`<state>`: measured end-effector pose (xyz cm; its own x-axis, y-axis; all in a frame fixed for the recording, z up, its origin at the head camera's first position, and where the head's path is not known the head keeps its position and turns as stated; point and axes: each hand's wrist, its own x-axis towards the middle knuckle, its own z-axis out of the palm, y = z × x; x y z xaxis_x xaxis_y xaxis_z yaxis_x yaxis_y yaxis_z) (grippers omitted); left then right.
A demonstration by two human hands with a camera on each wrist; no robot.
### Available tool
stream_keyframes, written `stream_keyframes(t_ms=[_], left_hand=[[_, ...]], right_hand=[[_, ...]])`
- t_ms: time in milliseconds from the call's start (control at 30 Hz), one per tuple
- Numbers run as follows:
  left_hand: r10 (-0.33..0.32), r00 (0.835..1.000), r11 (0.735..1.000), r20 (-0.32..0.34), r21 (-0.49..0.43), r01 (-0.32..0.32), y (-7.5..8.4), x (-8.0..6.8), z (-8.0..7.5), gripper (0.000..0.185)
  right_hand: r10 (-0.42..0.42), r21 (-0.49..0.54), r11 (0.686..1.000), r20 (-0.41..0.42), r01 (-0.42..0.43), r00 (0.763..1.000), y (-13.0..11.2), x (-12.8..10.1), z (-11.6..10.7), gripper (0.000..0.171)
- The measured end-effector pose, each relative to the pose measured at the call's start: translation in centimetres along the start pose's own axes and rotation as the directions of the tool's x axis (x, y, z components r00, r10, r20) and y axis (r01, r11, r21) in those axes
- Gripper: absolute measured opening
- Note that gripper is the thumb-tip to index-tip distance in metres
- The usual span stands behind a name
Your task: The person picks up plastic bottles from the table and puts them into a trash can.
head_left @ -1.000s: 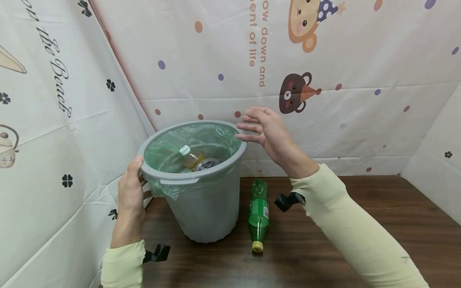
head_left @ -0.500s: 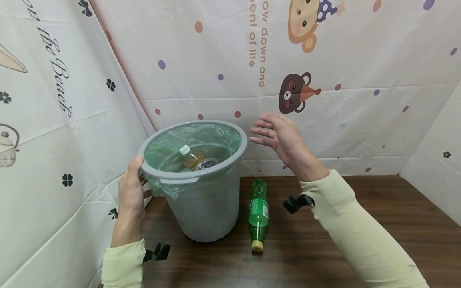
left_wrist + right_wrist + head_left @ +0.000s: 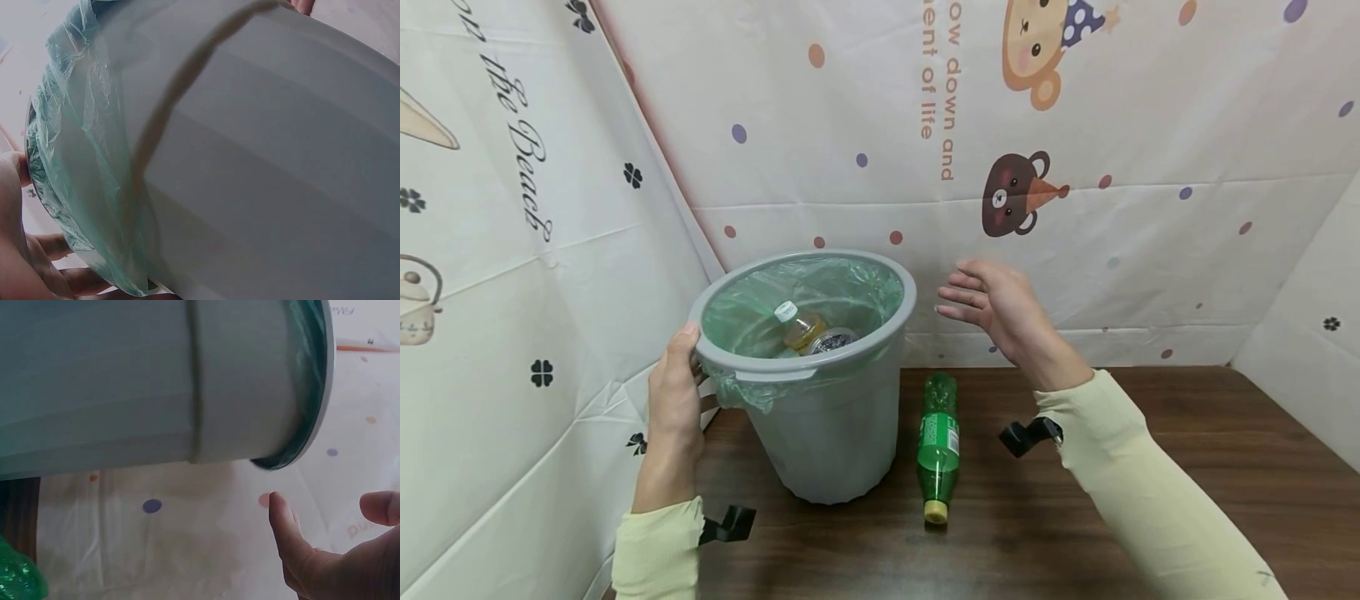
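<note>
A grey trash bin (image 3: pixel 835 442) stands on the table, lined with a green plastic bag (image 3: pixel 865 283) folded over its rim. Inside it lie a white-capped bottle (image 3: pixel 802 329) with amber contents and a round clear item (image 3: pixel 832 340) with a dark pattern. My left hand (image 3: pixel 673 400) grips the bin's rim at the left, thumb on top and fingers beneath, as the left wrist view (image 3: pixel 44 256) also shows. To the right of the bin, apart from it, my right hand (image 3: pixel 1000 308) hangs in the air with fingers extended, holding nothing. Below it a green bottle (image 3: pixel 938 450) with a yellow cap lies on the table.
The dark wooden table (image 3: pixel 1120 517) extends to the right of the bin. A printed white cloth (image 3: pixel 820 125) hangs behind it, and another cloth (image 3: pixel 580 333) closes off the left side near my left hand. Black wrist mounts (image 3: pixel 728 525) sit on both sleeves.
My right hand has drawn away from the bin's right rim, moving right and slightly down. The left hand, the bin and the green bottle have stayed in place.
</note>
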<state>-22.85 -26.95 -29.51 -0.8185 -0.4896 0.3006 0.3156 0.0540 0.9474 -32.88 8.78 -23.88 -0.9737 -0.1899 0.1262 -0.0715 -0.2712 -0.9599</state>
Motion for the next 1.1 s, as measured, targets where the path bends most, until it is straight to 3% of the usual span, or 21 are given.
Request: stream_keyframes(t_ms=[167, 400, 667, 1100], left_hand=[[-0.024, 1.000, 1.000, 0.010, 0.013, 0.024, 0.1, 0.0, 0.0, 0.039], [-0.015, 1.000, 1.000, 0.004, 0.023, 0.015, 0.1, -0.1, 0.1, 0.040], [-0.015, 1.000, 1.000, 0.001, 0.012, 0.015, -0.1, -0.1, 0.1, 0.041], [-0.006, 1.000, 1.000, 0.001, 0.010, 0.006, -0.1, -0.1, 0.0, 0.040]], right_hand=[[0.021, -0.040, 0.999, -0.014, -0.022, 1.000, 1.1, 0.0, -1.1, 0.023], [0.060, -0.046, 0.997, -0.037, -0.062, 0.997, 2.4, -0.1, -2.4, 0.022], [0.108, -0.052, 0.993, -0.063, -0.111, 0.992, 3.8, -0.1, -3.4, 0.048], [0.180, -0.068, 0.980, -0.092, -0.186, 0.979, 5.7, -0.3, -5.0, 0.060]])
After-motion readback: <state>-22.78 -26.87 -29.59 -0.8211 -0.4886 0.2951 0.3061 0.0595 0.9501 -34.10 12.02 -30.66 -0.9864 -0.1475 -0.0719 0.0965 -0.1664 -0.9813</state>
